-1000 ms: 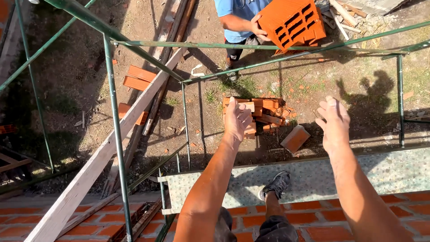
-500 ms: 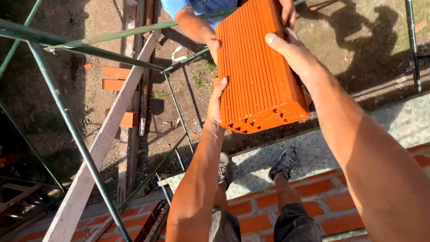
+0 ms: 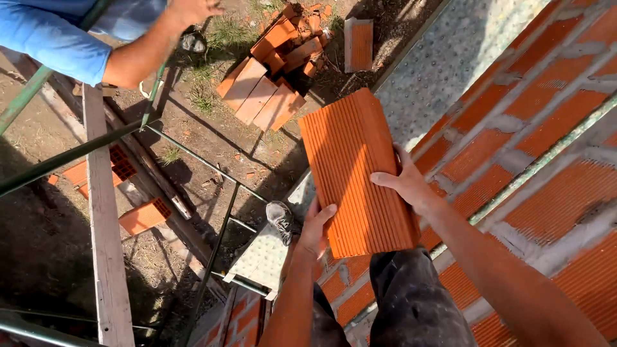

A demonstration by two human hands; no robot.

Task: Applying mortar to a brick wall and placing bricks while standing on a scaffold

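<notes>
I hold a large ribbed orange hollow brick (image 3: 357, 170) in front of me, gripped from both sides. My left hand (image 3: 316, 226) presses its lower left edge, and my right hand (image 3: 406, 182) clasps its right edge. The brick hangs over a metal scaffold plank (image 3: 267, 257) and a brick wall (image 3: 527, 122) to the right. My dark trousers and one shoe (image 3: 280, 220) show beneath the brick.
Another person in a blue shirt (image 3: 58, 38) reaches an arm across the top left, down on the ground. A heap of orange bricks (image 3: 273, 77) lies in the dirt below. Green scaffold tubes (image 3: 71, 154) and a long wooden plank (image 3: 103, 218) cross the left side.
A second ago my hands were empty and raised toward the brick held by the person below. Now both hands grip that brick, and my view has swung toward the wall.
</notes>
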